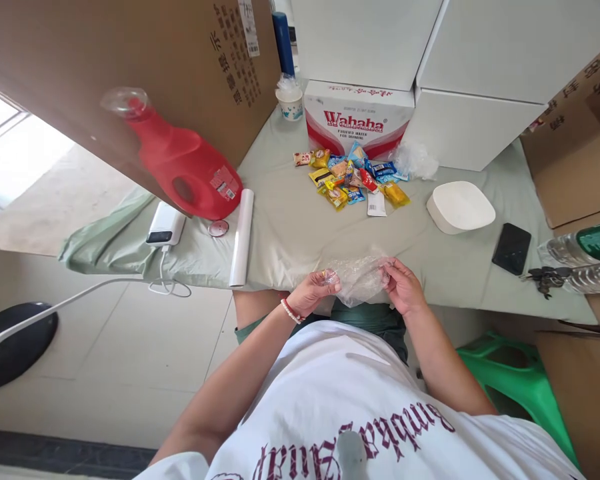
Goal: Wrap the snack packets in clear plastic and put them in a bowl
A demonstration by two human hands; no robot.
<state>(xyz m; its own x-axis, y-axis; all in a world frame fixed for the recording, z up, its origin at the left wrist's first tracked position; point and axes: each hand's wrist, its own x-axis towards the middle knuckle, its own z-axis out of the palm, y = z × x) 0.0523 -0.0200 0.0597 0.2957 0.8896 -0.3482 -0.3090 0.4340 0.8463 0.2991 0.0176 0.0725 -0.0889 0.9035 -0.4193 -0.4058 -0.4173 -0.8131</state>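
Between my two hands a clear plastic bag (pixel 359 280) is stretched out at the front edge of the table. My left hand (pixel 314 292) pinches its left side, thumb on top; a beaded bracelet (pixel 291 311) circles that wrist. At the bag's right side, my right hand (pixel 403 285) grips the film between thumb and fingers. Beyond the bag lies a pile of small wrapped snacks (pixel 337 197) in yellow, blue and red packets. A crumpled clear plastic bag (pixel 415 160) rests behind the pile, and a white plastic container (pixel 461 208) stands to its right.
A Wahaha carton (pixel 360 127) stands at the back, beside a paper cup (pixel 290 105). On the left are a red jug (pixel 190 163), a white roll (pixel 242 239) and a power bank (pixel 165 224). A black phone (pixel 512 249), keys (pixel 547 279) and bottles (pixel 597 241) lie right.
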